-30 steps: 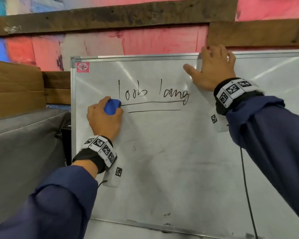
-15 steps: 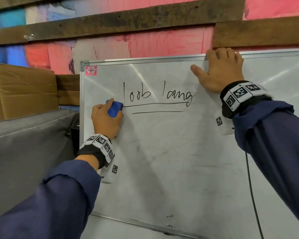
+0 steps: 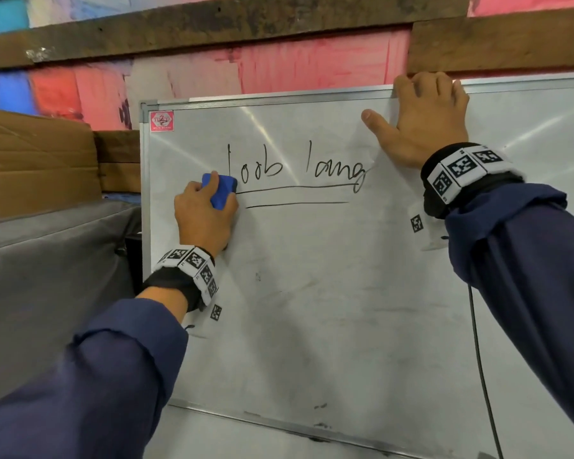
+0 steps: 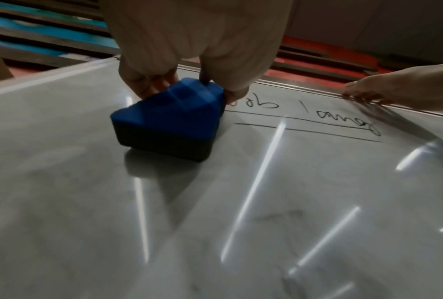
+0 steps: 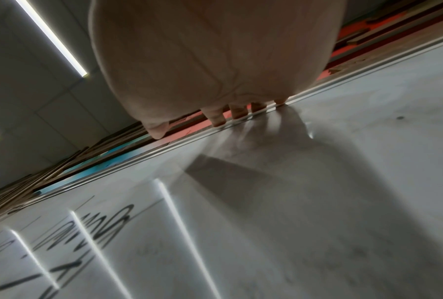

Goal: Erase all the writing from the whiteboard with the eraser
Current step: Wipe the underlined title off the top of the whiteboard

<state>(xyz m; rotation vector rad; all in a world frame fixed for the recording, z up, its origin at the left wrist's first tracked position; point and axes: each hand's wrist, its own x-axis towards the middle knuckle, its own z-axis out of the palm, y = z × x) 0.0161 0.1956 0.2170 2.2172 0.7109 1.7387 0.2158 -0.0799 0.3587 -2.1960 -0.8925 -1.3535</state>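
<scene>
A whiteboard (image 3: 312, 293) leans against the painted wall. On it is black writing (image 3: 295, 167) with two lines drawn under it. My left hand (image 3: 203, 223) grips a blue eraser (image 3: 221, 193) with a dark felt base and presses it on the board, just left of the first letter and touching the start of the upper line. In the left wrist view the fingers pinch the eraser (image 4: 169, 115) from above, with the writing (image 4: 305, 115) to its right. My right hand (image 3: 424, 127) lies flat on the board, with its fingertips (image 5: 215, 119) on the top frame.
Cardboard boxes (image 3: 37, 160) and something under a grey cover (image 3: 47, 276) stand left of the board. Dark wooden beams (image 3: 212, 24) cross the wall above. A black cable (image 3: 481, 359) hangs down in front of the board's right part. A red sticker (image 3: 161, 120) marks the top left corner.
My left hand has slid the eraser slightly up and right, closer to the first letter. The writing looks unchanged. My right hand stays on the top frame.
</scene>
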